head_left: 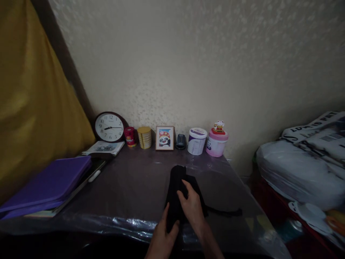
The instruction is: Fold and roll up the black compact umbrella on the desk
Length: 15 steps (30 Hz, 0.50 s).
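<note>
A black folded cloth item (176,180) with a thin strap trailing to the right lies on the dark, plastic-covered table (129,183). My left hand (163,235) grips its near edge, thumb on top. My right hand (192,207) rests on the cloth's middle with the fingers curled down and pressing into the fabric. Both hands are close together near the table's front edge.
Along the wall stand a round clock (109,127), a red tin (130,136), a gold tin (145,137), a framed panda picture (164,138), a white tub (197,140) and a pink jar (216,142). Purple folder (45,183) lies left. Bagged bundles (302,169) pile at right.
</note>
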### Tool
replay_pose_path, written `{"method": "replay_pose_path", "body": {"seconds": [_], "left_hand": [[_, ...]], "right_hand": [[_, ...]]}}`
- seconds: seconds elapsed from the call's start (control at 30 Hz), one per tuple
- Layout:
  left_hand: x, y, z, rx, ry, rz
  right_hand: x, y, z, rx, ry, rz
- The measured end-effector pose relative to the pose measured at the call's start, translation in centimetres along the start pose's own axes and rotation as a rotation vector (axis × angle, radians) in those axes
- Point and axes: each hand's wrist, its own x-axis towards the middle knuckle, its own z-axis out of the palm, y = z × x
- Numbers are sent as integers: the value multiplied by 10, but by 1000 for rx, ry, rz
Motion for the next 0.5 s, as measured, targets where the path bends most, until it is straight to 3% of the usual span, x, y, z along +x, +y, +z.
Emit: {"method": "replay_pose_path", "body": {"seconds": [0.23,0.5], "left_hand": [[-2,-7,-3,53,-58,9],[-2,-9,-2,8,-49,22]], "right_hand": [[-5,-7,24,-221,-145,-81],[-11,-21,23,-410,-239,-124]]}}
